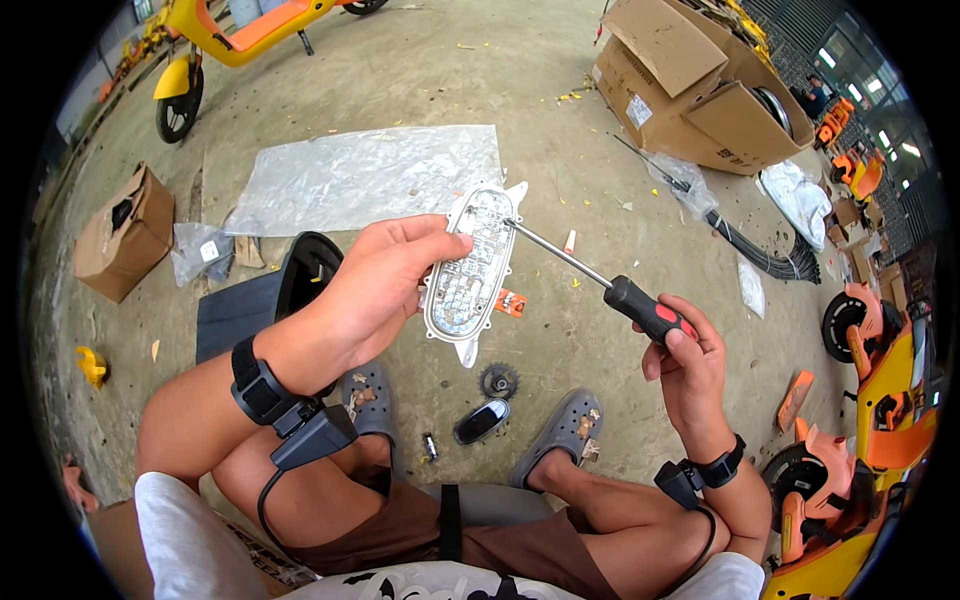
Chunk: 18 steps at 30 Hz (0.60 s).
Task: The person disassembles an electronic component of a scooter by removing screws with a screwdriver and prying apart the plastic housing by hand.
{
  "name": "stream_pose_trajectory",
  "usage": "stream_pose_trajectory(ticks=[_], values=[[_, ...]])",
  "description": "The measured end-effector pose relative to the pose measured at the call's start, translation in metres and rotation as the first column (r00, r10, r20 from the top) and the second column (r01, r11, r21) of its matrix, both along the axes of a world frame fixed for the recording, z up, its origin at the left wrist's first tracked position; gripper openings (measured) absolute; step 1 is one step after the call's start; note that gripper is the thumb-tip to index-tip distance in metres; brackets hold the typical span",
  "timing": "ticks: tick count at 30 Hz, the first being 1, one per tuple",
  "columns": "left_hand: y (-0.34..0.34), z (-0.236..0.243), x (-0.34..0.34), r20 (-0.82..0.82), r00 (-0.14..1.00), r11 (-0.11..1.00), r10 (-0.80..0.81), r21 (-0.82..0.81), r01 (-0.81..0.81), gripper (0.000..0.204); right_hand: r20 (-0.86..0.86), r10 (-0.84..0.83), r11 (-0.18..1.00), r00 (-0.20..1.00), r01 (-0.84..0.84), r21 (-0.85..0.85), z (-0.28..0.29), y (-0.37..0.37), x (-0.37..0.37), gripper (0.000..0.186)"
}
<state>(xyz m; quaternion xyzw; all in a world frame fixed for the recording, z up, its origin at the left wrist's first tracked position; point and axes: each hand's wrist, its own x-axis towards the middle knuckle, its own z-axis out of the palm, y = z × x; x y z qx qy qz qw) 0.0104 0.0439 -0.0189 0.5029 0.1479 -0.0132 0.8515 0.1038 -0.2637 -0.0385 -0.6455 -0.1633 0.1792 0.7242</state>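
Observation:
My left hand (385,285) grips the edge of a long oval light unit (462,298), thumb on its face and fingers behind. The unit has a silvery, clear-looking face, a white rim with small lugs, and a pointed tab at each end. In my right hand (690,365) is a screwdriver (655,312) with a black and red handle, fingers closed round its rear end. Its metal shaft slants up and left, and the tip meets the unit's upper right edge. Whether a screw sits under the tip is too small to tell.
On the concrete floor below lie a black oval part (482,421), a toothed gear (499,381) and a small dark cylinder (430,446). A plastic sheet (370,180) spreads ahead. Cardboard boxes (125,235) stand left and far right, near black cables (765,250). Yellow scooters (250,40) flank the area.

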Motion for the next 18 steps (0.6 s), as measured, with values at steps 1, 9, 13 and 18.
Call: stream_pose_trajectory(ticks=[1,9,13,18], values=[[-0.0004,0.0005,0.0000,-0.003,1.000,1.000,-0.001,0.004,0.001,0.021,-0.005,0.006,1.000,1.000,-0.006,0.002,-0.0007,-0.0004,0.0005,0.042],[-0.0007,0.0006,-0.0010,-0.010,1.000,1.000,-0.021,0.021,0.022,0.021,-0.084,0.026,1.000,0.996,-0.025,0.010,0.0019,-0.0012,0.0027,0.040],[-0.0006,0.0001,-0.0013,-0.004,1.000,1.000,-0.011,0.014,0.011,0.020,-0.096,0.013,1.000,0.995,-0.012,0.016,0.0021,-0.0013,0.0032,0.040],[0.0012,-0.0015,-0.0009,-0.001,1.000,1.000,0.025,0.010,-0.025,0.020,-0.104,-0.030,0.999,0.994,0.034,0.036,0.0006,-0.0047,0.0052,0.041]])
